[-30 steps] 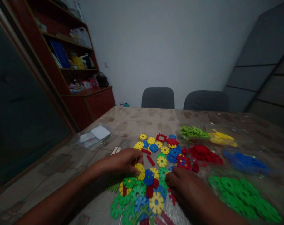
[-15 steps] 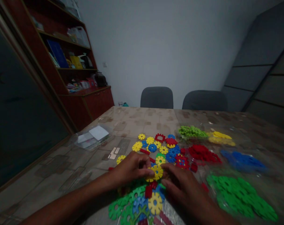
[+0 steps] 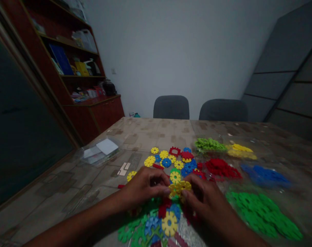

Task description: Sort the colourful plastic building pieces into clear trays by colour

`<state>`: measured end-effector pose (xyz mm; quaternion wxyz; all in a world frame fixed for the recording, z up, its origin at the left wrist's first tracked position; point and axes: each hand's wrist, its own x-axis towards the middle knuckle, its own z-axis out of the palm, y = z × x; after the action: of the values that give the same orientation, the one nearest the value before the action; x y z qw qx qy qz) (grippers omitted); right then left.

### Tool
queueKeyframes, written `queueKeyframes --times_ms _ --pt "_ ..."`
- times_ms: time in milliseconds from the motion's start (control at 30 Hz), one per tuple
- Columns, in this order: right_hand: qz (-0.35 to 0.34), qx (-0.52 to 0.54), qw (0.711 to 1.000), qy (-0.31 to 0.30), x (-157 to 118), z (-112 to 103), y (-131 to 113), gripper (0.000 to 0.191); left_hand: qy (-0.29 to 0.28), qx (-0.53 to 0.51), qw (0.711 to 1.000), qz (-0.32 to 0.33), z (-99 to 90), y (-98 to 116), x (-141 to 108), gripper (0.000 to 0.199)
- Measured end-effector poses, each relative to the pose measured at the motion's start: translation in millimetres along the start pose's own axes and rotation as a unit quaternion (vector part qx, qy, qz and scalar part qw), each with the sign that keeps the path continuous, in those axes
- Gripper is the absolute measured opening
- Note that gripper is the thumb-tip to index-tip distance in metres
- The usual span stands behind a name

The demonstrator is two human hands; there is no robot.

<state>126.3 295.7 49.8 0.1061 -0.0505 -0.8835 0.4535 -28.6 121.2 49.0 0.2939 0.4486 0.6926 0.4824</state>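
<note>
- Currently, left hand [image 3: 145, 185] and right hand [image 3: 210, 199] pinch yellow notched discs [image 3: 184, 187], lower centre; joining unclear
- Mixed pieces [image 3: 169, 223] lie loose
- Green discs [image 3: 264, 212] heaped, lower right

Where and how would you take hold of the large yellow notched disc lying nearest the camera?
I would pinch the yellow disc by its right rim, coming from above and the right with the right hand once free. It lies roughly flat, with blue pieces close on its left, and its notches should give fingertips some purchase.
</note>
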Motion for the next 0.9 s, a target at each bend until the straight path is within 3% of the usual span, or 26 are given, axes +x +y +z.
queueKeyframes --times_ms 200,300,400,567,733,900 --pt "-0.036 -0.076 0.991 0.099 8.8 -44.2 -2.0 0.019 0.046 0.171 0.982 0.058 -26.0 -8.4 8.3 0.019" --pt "-0.019 -0.103 0.982 0.160 13.3 -75.5 4.6 0.024 0.039 0.212 0.974 0.070 -37.4 -13.9 11.6 0.020" --pt "0.025 -0.127 0.964 0.231 16.4 -108.7 14.3 0.025 0.040 0.243 0.965 0.092 -47.3 -14.9 13.3 0.020" --pt "0.164 -0.144 0.917 0.333 20.4 -154.2 23.9 0.008 0.070 0.258 0.957 0.115 -58.2 -13.4 13.7 0.018" --pt "0.222 -0.178 0.890 0.355 24.3 -180.7 33.7 0.017 0.071 0.267 0.956 0.097 -63.9 -19.3 14.3 0.020" --pt "0.237 -0.203 0.883 0.351 31.9 -196.4 57.1 0.013 0.064 0.285 0.954 0.066 -69.9 -25.8 14.9 0.021"
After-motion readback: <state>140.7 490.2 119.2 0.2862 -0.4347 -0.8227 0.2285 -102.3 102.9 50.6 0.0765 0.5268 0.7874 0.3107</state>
